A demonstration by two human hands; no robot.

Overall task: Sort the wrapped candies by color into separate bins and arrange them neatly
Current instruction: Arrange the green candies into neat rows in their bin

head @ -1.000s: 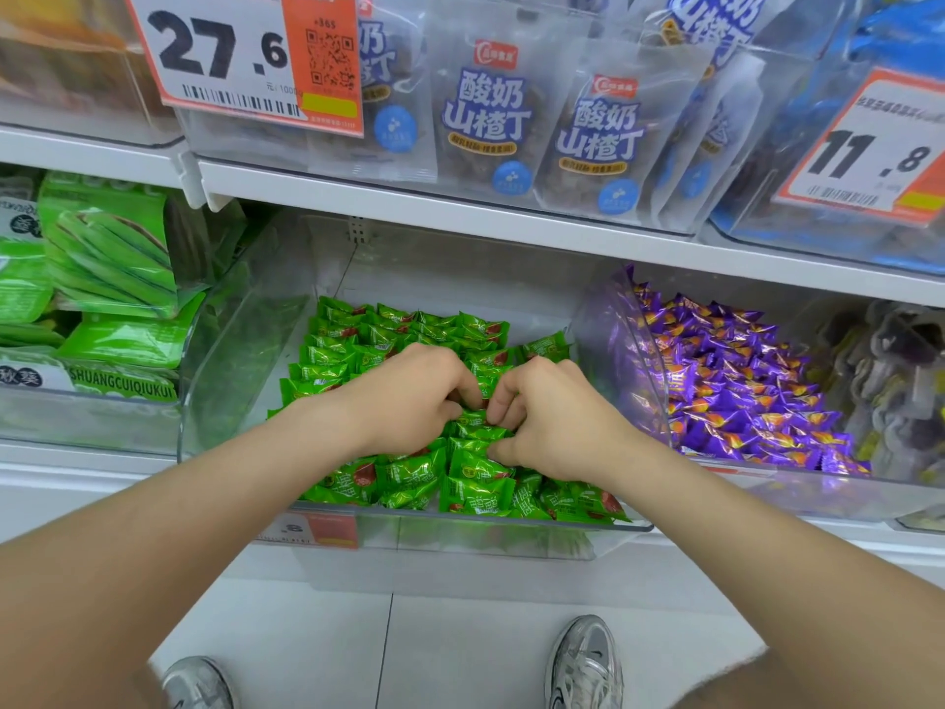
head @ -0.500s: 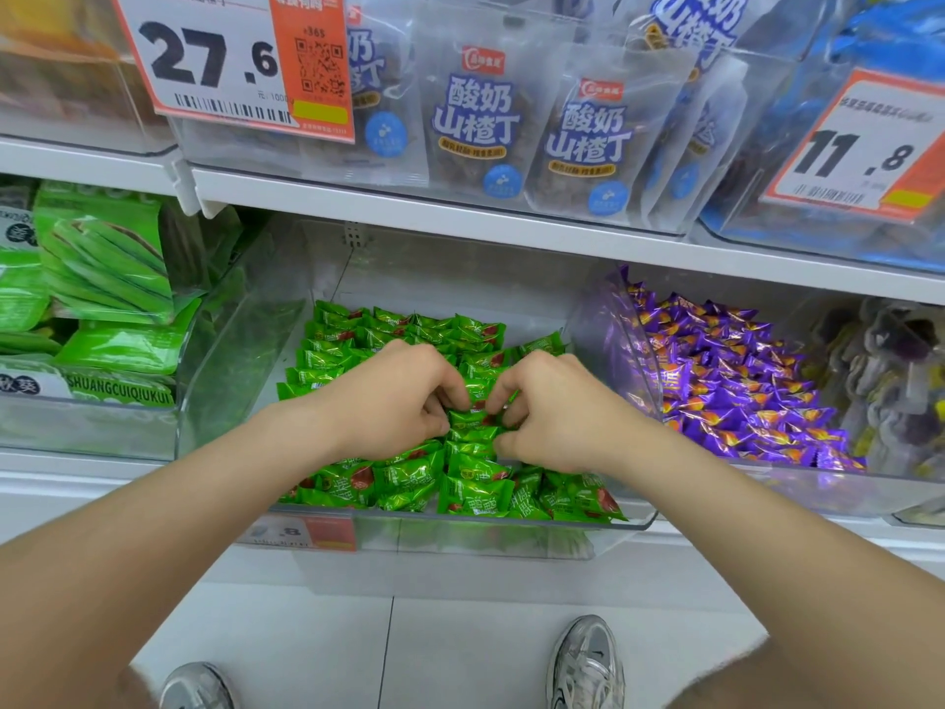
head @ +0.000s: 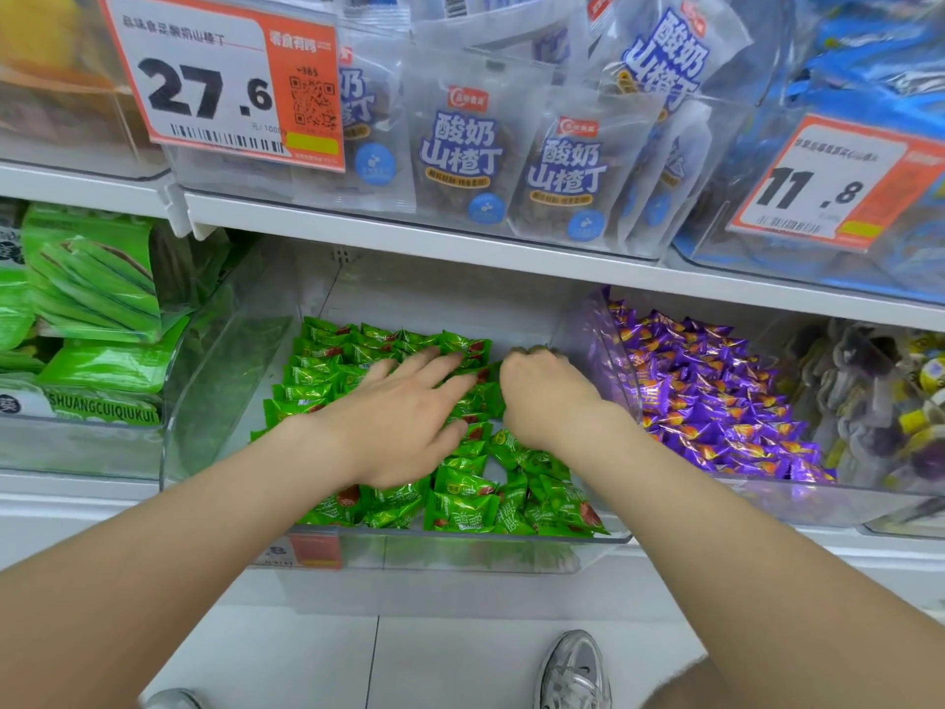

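Green wrapped candies (head: 460, 498) fill a clear bin (head: 215, 381) on the lower shelf, in rows at the back and looser at the front. My left hand (head: 404, 422) lies flat on them, fingers straight and spread toward the back. My right hand (head: 547, 396) is curled, knuckles up, at the bin's back right corner. A green wrapper sticks out at its fingers, and the fingertips are hidden. Purple wrapped candies (head: 705, 401) fill the neighbouring bin on the right.
Green snack bags (head: 97, 294) sit in the bin to the left. The shelf above (head: 460, 243) overhangs, carrying white pouches (head: 460, 145) and two price tags. Dark mixed candies (head: 869, 391) lie far right. A shoe (head: 572, 672) stands on the tiled floor below.
Both hands moved deeper into the green bin. My left hand went from pinching candies to lying flat with spread fingers. My right hand shifted toward the back right corner, still curled.
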